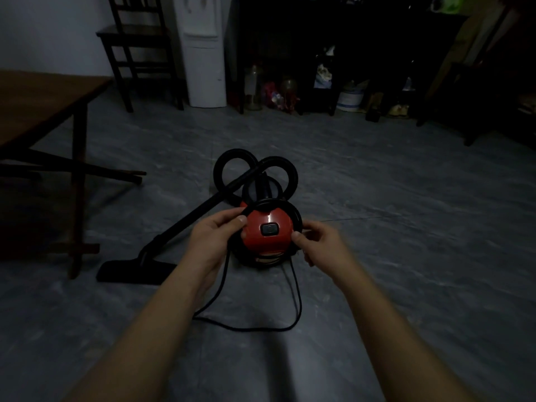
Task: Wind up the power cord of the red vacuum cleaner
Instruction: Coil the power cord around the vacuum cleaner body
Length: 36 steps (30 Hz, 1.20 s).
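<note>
A: Head view, item one: what is obscured?

B: Dim room. Shelf (348,53) at 1 o'clock, contents mostly unreadable: jars, a bucket, blurred shapes. Both forearms cut off at the bottom edge. Whether the cord runs under the vacuum's base cannot be told.

A: Item two: task object and grip?

B: Red vacuum cleaner (268,232), centre of frame, upright on the floor. Power cord (295,309), black: turns lie around the body's upper rim; a slack loop trails on the floor toward 6 o'clock. Left hand (216,235) at the body's 9 o'clock, thumb and fingers pinched together on the cord. Right hand (319,242) at its 3 o'clock, fingers curled with the thumb against the body's edge; whether they close on the cord, cannot tell.

A: Item three: surroundings?

B: Grey marbled floor (406,227). Coiled hose (255,175) behind the vacuum at 12 o'clock; wand and floor nozzle (136,271) at 8 o'clock. Wooden table (43,105) at 9 o'clock. Chair (139,47) at 11 o'clock, white water dispenser (203,53) just beside it.
</note>
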{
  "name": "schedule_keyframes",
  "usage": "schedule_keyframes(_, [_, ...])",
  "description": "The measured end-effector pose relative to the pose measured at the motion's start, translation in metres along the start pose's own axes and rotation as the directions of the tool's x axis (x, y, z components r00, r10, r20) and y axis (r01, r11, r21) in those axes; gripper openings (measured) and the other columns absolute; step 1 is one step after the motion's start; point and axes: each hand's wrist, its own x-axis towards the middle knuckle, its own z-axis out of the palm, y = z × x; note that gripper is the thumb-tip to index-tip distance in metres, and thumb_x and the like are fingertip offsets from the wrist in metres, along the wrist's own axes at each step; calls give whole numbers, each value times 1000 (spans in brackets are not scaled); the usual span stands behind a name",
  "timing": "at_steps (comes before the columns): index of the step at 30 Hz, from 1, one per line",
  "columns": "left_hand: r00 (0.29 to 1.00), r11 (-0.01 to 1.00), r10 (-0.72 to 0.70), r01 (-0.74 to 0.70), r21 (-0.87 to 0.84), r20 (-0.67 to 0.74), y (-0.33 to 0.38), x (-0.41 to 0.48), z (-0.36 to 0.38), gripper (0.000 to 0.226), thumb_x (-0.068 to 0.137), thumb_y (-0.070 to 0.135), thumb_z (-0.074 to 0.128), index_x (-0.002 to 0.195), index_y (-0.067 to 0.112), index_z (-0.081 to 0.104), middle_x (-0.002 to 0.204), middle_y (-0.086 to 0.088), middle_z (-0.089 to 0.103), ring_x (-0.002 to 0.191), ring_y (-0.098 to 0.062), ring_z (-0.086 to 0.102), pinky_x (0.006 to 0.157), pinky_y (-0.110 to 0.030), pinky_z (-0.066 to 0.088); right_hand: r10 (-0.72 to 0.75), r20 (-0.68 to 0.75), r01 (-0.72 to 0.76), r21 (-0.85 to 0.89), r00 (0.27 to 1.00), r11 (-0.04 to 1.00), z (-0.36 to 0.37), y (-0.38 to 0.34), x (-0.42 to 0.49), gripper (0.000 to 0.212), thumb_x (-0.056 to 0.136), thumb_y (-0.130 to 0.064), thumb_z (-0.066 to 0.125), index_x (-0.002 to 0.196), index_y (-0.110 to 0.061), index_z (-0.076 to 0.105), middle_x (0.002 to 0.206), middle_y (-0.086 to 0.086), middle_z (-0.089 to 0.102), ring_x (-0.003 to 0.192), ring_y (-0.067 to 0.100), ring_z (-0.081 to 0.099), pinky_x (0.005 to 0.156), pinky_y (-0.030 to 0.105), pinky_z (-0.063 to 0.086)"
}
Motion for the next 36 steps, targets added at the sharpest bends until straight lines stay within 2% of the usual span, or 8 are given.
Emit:
schedule_keyframes(6, [1000,999,12,-12,48,-6,1,-1,4,17,89,2,65,93,16,73,79,2,73,67,-8,64,70,-22,50,-46,-30,42,-101,999,994,-3,1,0,21,90,-20,71,110,-25,67,98,-14,64,75,0,58,72,21,47])
schedule_keyframes(10, [998,958,46,-58,280,48,-3,-4,3,16,89,7,67,102,13,75,90,-4,75,75,-13,66,70,-22,53,-141,-75,119,-242,987,963,-1,2,-1,41,86,-29,73,126,-23,63,116,-14,63,99,6,62,86,26,50])
schedule_keyframes(13, [991,900,67,-109,422,114,-9,-8,7,19,89,6,69,106,11,74,98,-9,75,80,-13,68,65,-15,53,-206,-68,184,-248,976,951,3,-4,-2,38,86,-33,72,123,-29,65,115,-18,65,78,-1,59,73,21,48])
schedule_keyframes(21, [984,859,50,-131,496,173,-7,-15,9,18,89,11,70,104,18,76,100,2,75,91,-7,70,68,-12,51,-192,116,215,-241,974,946,13,3,-1,17,92,-30,67,107,-24,74,95,-11,72,87,0,67,74,19,50])
schedule_keyframes(25, [983,867,63,-138,478,171,-7,-15,10,18,89,10,69,103,19,74,99,-3,75,80,-13,71,69,-17,55,-195,98,211,-197,976,958,13,4,2,14,92,-29,67,102,-24,73,94,-9,72,88,4,67,76,22,51])
schedule_keyframes(28, [984,891,83,-144,432,156,-5,-14,10,19,87,12,72,103,22,73,102,-1,75,94,-17,72,80,-25,57,-203,75,212,-137,976,968,13,4,2,12,93,-26,66,100,-23,74,94,-5,73,90,9,68,80,29,55])
schedule_keyframes(33, [986,871,104,-153,466,129,-4,-17,9,17,89,20,71,105,14,71,95,3,72,77,9,67,62,-5,47,-203,-68,209,96,977,973,6,-6,3,12,95,-10,62,101,-10,73,89,-1,73,78,-2,67,72,16,54])
schedule_keyframes(36, [986,864,123,-162,476,111,-5,-17,10,15,88,20,71,103,17,70,94,7,71,78,9,66,62,-3,46,-156,-121,174,159,980,972,3,-4,5,16,97,-14,61,105,-7,73,83,-7,71,68,-7,64,61,11,48])
